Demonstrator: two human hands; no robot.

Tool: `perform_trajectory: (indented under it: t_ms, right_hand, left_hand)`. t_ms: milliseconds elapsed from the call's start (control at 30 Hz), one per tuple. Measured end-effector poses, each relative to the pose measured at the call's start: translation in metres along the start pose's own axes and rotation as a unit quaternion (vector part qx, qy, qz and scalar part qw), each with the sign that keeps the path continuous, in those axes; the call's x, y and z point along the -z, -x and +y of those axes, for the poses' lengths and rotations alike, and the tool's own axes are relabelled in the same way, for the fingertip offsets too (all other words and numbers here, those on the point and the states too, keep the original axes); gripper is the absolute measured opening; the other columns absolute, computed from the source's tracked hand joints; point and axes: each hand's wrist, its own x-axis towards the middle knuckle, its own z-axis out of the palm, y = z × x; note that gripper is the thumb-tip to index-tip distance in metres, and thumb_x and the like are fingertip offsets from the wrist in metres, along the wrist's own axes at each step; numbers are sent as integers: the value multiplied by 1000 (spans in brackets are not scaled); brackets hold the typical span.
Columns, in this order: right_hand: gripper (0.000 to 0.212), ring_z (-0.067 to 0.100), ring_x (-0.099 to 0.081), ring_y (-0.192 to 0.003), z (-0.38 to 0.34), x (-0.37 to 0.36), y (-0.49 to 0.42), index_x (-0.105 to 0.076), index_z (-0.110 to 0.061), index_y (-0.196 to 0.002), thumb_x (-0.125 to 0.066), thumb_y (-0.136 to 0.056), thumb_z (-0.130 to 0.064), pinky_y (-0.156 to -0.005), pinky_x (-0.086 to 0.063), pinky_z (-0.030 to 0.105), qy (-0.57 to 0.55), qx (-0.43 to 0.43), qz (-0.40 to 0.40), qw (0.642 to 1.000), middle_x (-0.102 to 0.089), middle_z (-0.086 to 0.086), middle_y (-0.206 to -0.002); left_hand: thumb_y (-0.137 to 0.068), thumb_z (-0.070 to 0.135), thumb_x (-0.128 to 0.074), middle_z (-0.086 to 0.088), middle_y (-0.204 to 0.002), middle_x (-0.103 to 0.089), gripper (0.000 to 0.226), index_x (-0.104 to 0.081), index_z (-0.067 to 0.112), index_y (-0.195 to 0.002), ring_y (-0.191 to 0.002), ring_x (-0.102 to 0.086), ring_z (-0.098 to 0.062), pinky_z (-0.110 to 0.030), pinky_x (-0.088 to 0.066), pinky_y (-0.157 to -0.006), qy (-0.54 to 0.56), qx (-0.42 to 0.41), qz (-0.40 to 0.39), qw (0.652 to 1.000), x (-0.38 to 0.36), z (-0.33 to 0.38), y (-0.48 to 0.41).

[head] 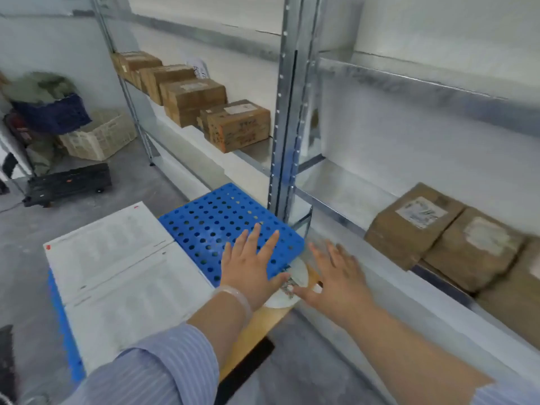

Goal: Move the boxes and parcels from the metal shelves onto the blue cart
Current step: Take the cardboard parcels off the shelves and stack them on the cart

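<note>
Brown cardboard boxes [233, 127] sit in a row on the galvanised metal shelves [289, 112] to your left. Brown paper-wrapped parcels [415, 226] lie on the lower shelf to your right. Your left hand [251, 264] is spread flat over the blue perforated plastic cart [222, 223]. Your right hand [336, 276] is spread beside it. Neither grips anything, and a flat tan parcel [263, 323] lies beneath them.

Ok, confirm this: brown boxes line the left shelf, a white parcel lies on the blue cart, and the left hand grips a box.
No. The head view shows the left hand gripping nothing, fingers straight and spread over the blue cart. Brown boxes do line the left shelf, and the white parcel lies on the cart.
</note>
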Motion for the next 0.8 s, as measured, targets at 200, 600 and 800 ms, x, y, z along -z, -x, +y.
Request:
perform_trajectory:
  t_ms: [200, 600, 800]
  right_hand:
    - [97, 20, 2, -148, 87, 53, 71, -4, -37, -153, -26, -71, -85, -118, -1, 42, 12, -92, 86, 992, 0, 1, -163]
    - [79, 19, 1, -148, 298, 142, 285, -4, -36, -153, -40, -89, -64, -118, 0, 41, 19, -268, 189, 945, -3, 0, -162]
    - [76, 17, 0, -147, 378, 166, 380, -7, -35, -153, -43, -91, -59, -119, -1, 38, 9, -335, 223, 915, -7, 1, -162]
  left_hand:
    - [-80, 77, -38, 5, -161, 7, 86, 5, 46, -148, -147, 5, -20, -50, 0, -117, 18, -111, 22, 993, 7, 131, -3]
    - [-82, 70, -39, -2, -160, -9, 82, -1, 43, -150, -146, -8, -24, -49, -11, -115, 114, -286, 26, 951, 6, 425, 66]
    - [-78, 78, -31, 6, -161, -5, 78, 0, 53, -145, -146, -8, -21, -45, -13, -116, 200, -318, -64, 925, -7, 549, 106]
